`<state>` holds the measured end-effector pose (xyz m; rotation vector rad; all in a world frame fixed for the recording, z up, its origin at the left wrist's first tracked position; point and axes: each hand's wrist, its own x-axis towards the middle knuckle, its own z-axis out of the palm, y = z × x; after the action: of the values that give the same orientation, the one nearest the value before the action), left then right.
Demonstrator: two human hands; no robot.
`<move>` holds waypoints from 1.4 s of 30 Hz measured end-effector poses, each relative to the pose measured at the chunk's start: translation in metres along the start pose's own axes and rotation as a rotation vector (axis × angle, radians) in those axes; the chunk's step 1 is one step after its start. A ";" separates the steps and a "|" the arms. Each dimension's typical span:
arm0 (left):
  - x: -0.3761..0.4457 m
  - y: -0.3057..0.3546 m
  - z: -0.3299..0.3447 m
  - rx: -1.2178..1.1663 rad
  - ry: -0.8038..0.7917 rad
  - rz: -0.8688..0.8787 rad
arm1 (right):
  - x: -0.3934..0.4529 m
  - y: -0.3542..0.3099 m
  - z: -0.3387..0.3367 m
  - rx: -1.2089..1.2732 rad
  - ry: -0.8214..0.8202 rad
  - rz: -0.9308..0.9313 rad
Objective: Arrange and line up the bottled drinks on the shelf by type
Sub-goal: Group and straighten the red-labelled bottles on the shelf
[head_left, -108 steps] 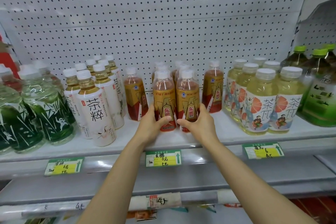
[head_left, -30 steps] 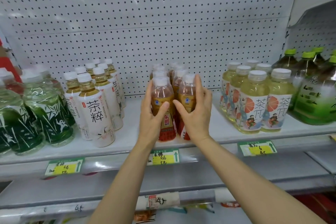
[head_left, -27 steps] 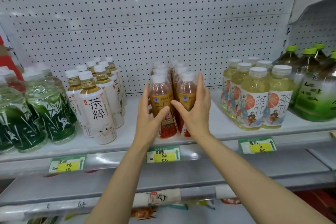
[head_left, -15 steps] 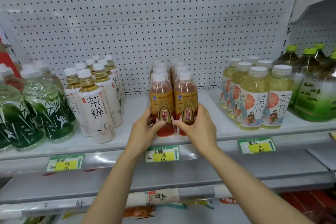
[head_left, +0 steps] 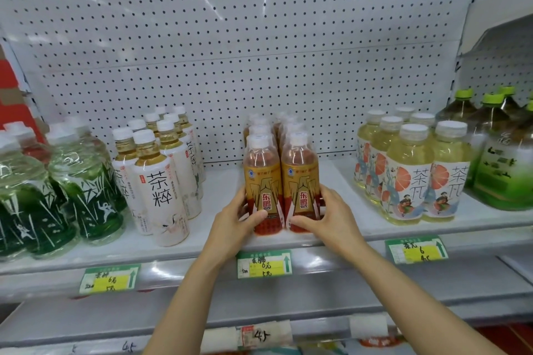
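Green-and-yellow price tags (head_left: 264,264) line the front lip of the white metal shelf (head_left: 375,228), nearest the camera. Just above, the left hand (head_left: 233,222) and right hand (head_left: 327,217) curl around the bases of the two front amber bottles (head_left: 281,181), one each, thumbs across the red lower labels. These bottles stand in two tight files at the shelf's middle, running back to the pegboard (head_left: 259,52). Full and smooth-sided, they probably feel weighty and a little slick; a low grip near the base should slide them without tipping. White-labelled tea bottles (head_left: 161,187) stand left, pale citrus tea bottles (head_left: 415,176) right, well apart.
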<state>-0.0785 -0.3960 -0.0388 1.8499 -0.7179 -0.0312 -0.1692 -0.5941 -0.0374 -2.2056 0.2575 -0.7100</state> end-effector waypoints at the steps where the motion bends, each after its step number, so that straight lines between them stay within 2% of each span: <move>1: 0.000 0.000 0.000 -0.013 -0.005 -0.007 | -0.001 0.001 -0.001 0.023 -0.018 0.003; 7: 0.012 0.003 0.003 0.033 -0.068 -0.055 | 0.004 -0.006 -0.009 0.228 -0.109 -0.035; 12: 0.021 0.002 0.003 0.021 -0.094 -0.087 | 0.015 -0.006 -0.008 0.294 -0.132 -0.077; 21: 0.018 0.001 0.004 0.052 -0.087 -0.097 | 0.017 -0.005 -0.004 0.254 -0.111 -0.109; 25: 0.010 0.014 0.007 0.141 -0.029 -0.079 | 0.012 -0.006 -0.002 0.185 -0.036 -0.159; 27: 0.004 0.017 0.010 0.249 0.033 -0.053 | 0.006 -0.008 0.000 0.109 0.028 -0.181; 32: -0.021 0.017 0.011 0.692 0.221 0.094 | -0.013 0.000 0.006 -0.235 0.207 -0.241; 35: -0.046 0.011 0.003 0.819 0.443 0.129 | -0.029 0.005 0.010 -0.366 0.333 -0.427; 39: -0.065 -0.003 -0.015 0.840 0.827 0.238 | -0.047 -0.001 0.016 -0.385 0.351 -0.588; 42: -0.063 0.000 -0.043 0.698 0.969 0.041 | -0.057 -0.011 0.029 -0.370 0.338 -0.633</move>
<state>-0.1146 -0.3295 -0.0413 2.1539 -0.0532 1.1887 -0.2006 -0.5462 -0.0682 -2.5253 -0.1739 -1.4861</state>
